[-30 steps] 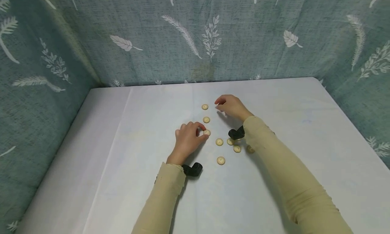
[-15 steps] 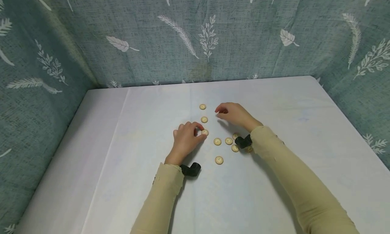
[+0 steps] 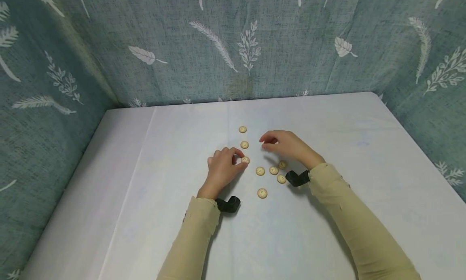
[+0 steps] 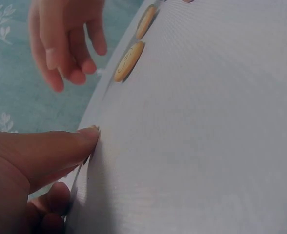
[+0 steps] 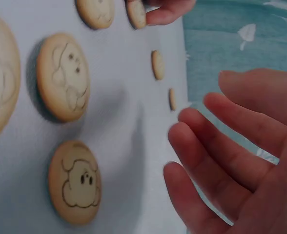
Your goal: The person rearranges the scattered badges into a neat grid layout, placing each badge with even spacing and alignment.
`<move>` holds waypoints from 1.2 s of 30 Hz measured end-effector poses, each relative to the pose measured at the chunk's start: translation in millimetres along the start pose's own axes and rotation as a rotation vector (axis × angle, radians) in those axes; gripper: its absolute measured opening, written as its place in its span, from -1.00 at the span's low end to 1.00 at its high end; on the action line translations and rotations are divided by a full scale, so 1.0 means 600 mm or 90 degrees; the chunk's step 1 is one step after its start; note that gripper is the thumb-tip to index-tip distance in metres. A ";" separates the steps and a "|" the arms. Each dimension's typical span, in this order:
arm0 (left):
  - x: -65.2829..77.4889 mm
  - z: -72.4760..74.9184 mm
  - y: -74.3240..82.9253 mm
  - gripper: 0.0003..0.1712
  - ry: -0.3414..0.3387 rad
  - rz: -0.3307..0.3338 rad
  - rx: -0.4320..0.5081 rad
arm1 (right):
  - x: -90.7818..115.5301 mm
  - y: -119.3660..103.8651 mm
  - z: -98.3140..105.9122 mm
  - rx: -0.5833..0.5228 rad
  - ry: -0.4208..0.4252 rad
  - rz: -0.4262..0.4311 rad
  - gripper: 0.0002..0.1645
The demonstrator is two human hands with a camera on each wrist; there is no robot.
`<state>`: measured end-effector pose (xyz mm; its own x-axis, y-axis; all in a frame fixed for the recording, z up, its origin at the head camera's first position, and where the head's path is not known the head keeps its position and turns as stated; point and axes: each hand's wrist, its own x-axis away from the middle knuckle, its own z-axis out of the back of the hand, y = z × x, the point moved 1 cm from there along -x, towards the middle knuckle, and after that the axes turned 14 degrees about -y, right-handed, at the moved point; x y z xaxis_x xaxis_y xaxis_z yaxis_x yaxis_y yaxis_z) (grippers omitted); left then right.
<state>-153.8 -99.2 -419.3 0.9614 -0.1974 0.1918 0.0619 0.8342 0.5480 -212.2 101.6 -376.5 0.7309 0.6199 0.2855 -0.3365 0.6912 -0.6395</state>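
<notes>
My left hand (image 3: 223, 168) pinches the edge of a round tan disc (image 3: 245, 160) between thumb and forefinger, low at the table. In the left wrist view the thumb covers that disc. Two more discs lie beyond it in a column, a nearer one (image 3: 244, 144) and a farther one (image 3: 242, 129). My right hand (image 3: 287, 144) hovers to the right of the column with loosely bent fingers and nothing in them. Under and in front of it lie several like discs. The right wrist view shows a cartoon animal face drawn on one disc (image 5: 75, 183).
A white-covered table (image 3: 174, 150) stands against a green leaf-patterned cloth (image 3: 174, 49) at the back and sides. The nearest loose disc (image 3: 262, 193) lies between the forearms. A black wrist camera (image 3: 297, 178) hangs close above the table beside another disc (image 3: 281, 179).
My right hand has drawn back toward me and slightly right, away from the farthest disc. The left hand keeps its pinch in the same place.
</notes>
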 end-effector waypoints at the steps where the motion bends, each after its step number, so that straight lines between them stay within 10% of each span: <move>1: 0.000 -0.001 0.000 -0.73 -0.001 -0.001 0.000 | 0.003 -0.002 -0.001 0.000 -0.003 0.002 -0.66; 36: 0.002 0.000 0.001 -0.75 0.007 -0.005 -0.017 | 0.026 -0.004 -0.019 -0.025 -0.017 0.028 -0.65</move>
<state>-152.6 -98.9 -418.8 0.9636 -0.1991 0.1786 0.0770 0.8460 0.5276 -193.0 105.1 -378.7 0.6997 0.6594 0.2748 -0.3439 0.6480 -0.6796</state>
